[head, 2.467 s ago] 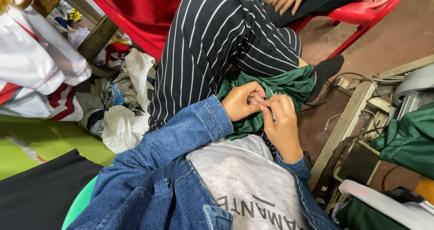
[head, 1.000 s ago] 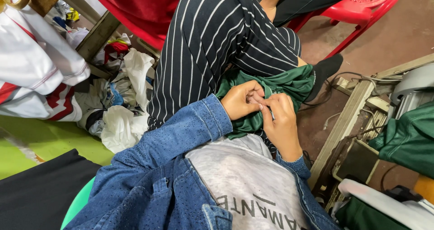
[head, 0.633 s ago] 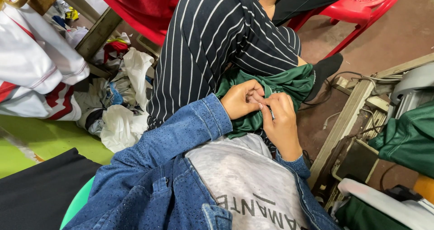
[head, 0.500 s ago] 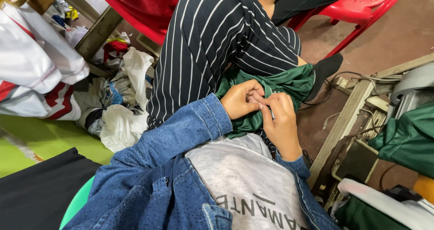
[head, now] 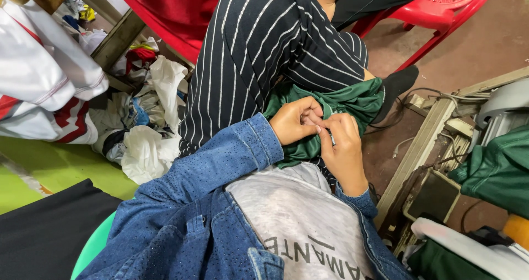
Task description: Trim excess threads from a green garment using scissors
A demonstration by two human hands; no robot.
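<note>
Basically both hands are bunched together on a green garment [head: 352,101] that lies across the lap, draped over the striped trouser leg [head: 264,54]. Left hand [head: 296,120] has its fingers curled shut, pinching a fold of the green cloth near the middle. Right hand [head: 344,148] sits just beside it, touching, fingertips [head: 329,123] closed on the same spot. There may be something thin held between them, too small to tell.

Step in hand, my read: close finger work on one small point of the fabric, picking or hand stitching. The next move calls for a steady pinch from the left hand to keep the fold taut while the right makes a short, fine motion; no big reach needed.

The garment looks soft and thin, dark green, crumpled into loose folds, with one end hanging off the knee toward the floor. No tear or seam detail visible at this size.

Around: denim jacket sleeve [head: 220,164] on the left arm, red plastic chair [head: 441,10] ahead, pile of white cloth scraps [head: 149,142] to the left, another green cloth [head: 496,170] on the right.
</note>
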